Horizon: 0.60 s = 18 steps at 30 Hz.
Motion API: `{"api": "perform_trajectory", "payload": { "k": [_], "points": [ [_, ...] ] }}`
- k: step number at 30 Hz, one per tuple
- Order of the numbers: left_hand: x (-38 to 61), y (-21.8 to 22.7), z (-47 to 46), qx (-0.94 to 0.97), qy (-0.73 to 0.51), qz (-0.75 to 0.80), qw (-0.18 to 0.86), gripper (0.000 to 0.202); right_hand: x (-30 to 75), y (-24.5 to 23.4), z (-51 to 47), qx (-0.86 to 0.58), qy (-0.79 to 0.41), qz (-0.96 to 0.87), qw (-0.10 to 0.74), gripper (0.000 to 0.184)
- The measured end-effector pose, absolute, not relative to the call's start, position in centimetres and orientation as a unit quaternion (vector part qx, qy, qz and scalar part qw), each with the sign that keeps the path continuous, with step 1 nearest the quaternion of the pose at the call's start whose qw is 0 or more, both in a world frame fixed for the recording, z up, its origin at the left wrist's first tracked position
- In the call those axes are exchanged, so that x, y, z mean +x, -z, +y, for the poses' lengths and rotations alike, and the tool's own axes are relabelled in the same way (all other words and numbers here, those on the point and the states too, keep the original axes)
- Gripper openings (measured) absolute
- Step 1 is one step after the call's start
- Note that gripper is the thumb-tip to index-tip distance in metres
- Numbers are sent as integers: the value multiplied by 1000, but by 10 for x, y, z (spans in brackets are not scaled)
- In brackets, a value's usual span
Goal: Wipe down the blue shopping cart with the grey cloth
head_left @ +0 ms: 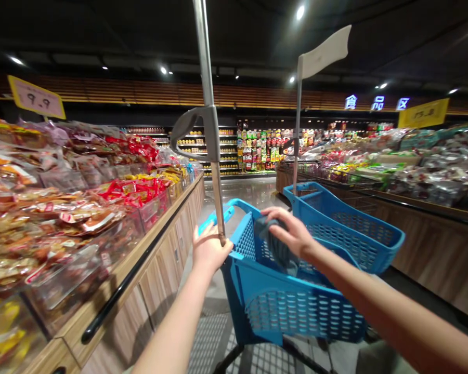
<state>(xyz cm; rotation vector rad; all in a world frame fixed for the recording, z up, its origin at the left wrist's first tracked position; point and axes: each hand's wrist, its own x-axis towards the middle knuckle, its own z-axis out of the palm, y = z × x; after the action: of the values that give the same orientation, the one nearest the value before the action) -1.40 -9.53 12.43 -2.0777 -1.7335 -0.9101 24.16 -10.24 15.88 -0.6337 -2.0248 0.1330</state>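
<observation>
A blue plastic shopping cart stands in front of me, with a metal pole rising from its handle corner. My left hand is closed on the cart's handle, beside the foot of the pole. A grey hook-shaped plastic fitting is fixed higher on that pole. Over the basket, my right hand grips a dark grey-blue cloth that hangs down into the cart. The lower part of the cloth is partly hidden by the cart's side wall.
A second blue cart with a flagged pole stands just beyond. Along the left runs a wooden counter of bagged snacks, with a black rail. Another display counter borders the right. Tiled floor leads toward back shelves.
</observation>
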Motion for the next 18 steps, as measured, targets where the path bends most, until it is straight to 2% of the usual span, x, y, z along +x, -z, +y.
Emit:
{"api": "perform_trajectory", "payload": {
  "k": [3,5,8,13,18],
  "points": [
    [-13,-125,-95,-722,314,-600,143,45,221,-88,-135,-377,-36,-834,402,22],
    [-13,-125,-94,-731,309,-594,135,46,209,-58,-148,-458,-18,-811,363,40],
    [-12,-124,-92,-735,305,-593,127,46,199,-44,-152,-520,20,-790,324,66],
    [-14,-124,-89,-736,287,-599,134,49,207,-44,-151,-512,90,-807,279,52],
    [-20,-125,-92,-743,268,-598,136,48,267,-11,-170,-492,175,-804,283,44]
  ]
}}
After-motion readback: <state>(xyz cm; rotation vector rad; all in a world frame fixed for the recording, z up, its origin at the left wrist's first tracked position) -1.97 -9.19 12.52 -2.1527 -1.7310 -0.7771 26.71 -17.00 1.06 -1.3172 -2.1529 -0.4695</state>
